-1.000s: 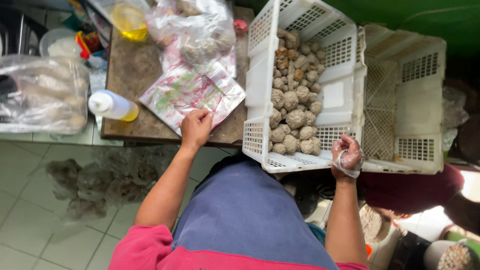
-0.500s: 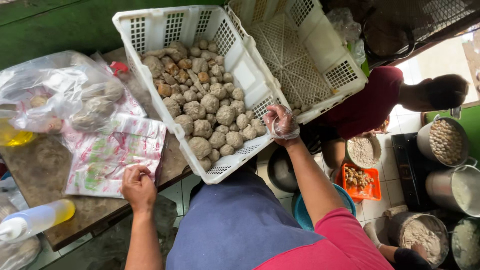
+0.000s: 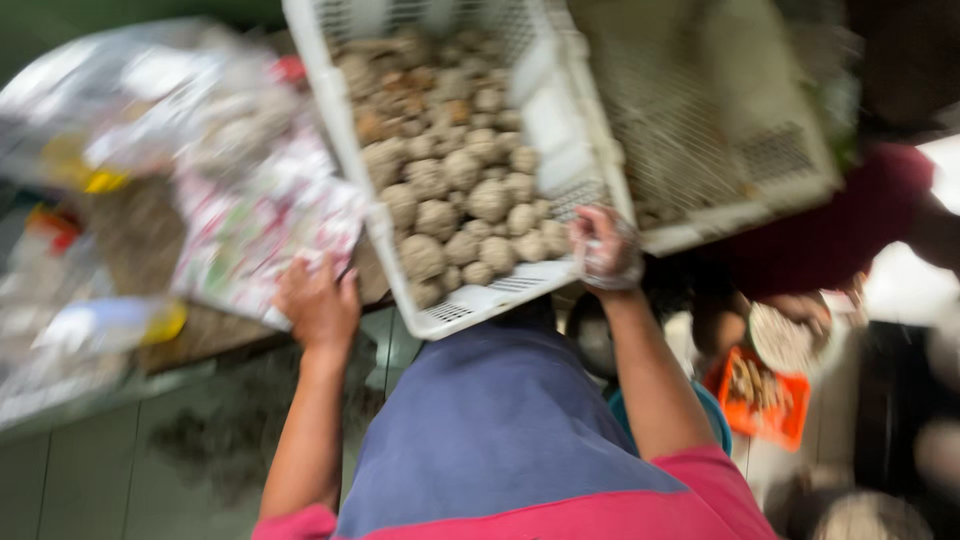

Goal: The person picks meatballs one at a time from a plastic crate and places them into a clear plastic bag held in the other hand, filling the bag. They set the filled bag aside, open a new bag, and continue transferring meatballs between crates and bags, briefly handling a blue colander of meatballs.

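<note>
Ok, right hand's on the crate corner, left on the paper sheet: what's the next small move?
Probably steady the white crate first: it sits tilted, full of brown lumps, and the right hand grips only its near corner. The left hand rests on the printed sheet, so it could move over to help.

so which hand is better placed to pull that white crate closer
Right, probably. The right hand already grips the near corner rim of the white crate of round brown lumps. The left hand rests on the printed paper sheet beside it.
</note>
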`<action>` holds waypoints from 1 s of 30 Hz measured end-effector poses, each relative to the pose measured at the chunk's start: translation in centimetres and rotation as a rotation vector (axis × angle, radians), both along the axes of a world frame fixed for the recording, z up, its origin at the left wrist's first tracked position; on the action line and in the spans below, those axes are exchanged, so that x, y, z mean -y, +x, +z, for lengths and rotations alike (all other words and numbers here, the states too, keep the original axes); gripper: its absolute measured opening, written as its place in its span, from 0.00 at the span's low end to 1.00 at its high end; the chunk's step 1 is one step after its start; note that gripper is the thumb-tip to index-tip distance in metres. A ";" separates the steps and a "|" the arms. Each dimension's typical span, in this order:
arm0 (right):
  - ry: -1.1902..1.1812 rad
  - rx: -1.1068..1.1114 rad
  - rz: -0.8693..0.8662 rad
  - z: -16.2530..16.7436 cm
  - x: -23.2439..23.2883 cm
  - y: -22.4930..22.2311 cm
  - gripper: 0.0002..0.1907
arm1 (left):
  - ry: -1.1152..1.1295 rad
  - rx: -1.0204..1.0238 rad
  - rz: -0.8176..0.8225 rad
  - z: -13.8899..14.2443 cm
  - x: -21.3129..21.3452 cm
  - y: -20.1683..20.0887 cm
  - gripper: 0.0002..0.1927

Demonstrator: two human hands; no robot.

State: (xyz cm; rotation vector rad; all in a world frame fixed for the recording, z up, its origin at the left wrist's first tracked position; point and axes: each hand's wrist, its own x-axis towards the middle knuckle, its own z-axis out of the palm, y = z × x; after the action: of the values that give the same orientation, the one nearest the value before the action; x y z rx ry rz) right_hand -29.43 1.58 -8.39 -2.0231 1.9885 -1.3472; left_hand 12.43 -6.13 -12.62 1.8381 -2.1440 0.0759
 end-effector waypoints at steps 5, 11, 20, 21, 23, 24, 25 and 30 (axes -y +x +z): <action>0.088 0.071 0.061 0.8 0.8 1.6 0.10 | -0.008 -0.057 0.067 0.2 1.8 1.3 0.11; 0.228 0.043 0.233 2.1 1.1 1.8 0.12 | 0.036 0.051 0.150 2.2 2.6 1.3 0.06; 0.316 0.064 0.328 2.9 1.5 1.3 0.11 | 0.072 -0.423 0.371 1.3 3.5 1.8 0.08; 0.310 0.067 0.337 2.9 1.5 1.3 0.11 | 0.091 -0.441 0.369 1.4 3.9 2.1 0.08; 0.293 0.074 0.358 3.1 1.5 1.2 0.11 | 0.123 -0.478 0.365 2.0 4.5 2.5 0.07; 0.295 0.077 0.363 3.1 1.5 1.2 0.11 | 0.165 -0.482 0.382 2.2 4.6 2.5 0.07; 0.297 0.081 0.368 3.2 1.4 1.1 0.11 | 0.206 -0.486 0.398 2.4 4.7 2.6 0.08; 0.291 0.100 0.363 3.3 1.2 1.1 0.11 | 0.253 -0.494 0.416 3.6 4.7 2.4 0.14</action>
State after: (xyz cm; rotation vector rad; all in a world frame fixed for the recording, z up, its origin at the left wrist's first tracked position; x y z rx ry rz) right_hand -28.30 0.36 -5.07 -2.0069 1.5670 -0.9978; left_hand 14.82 -10.87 -9.04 2.1380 -1.4716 -0.5231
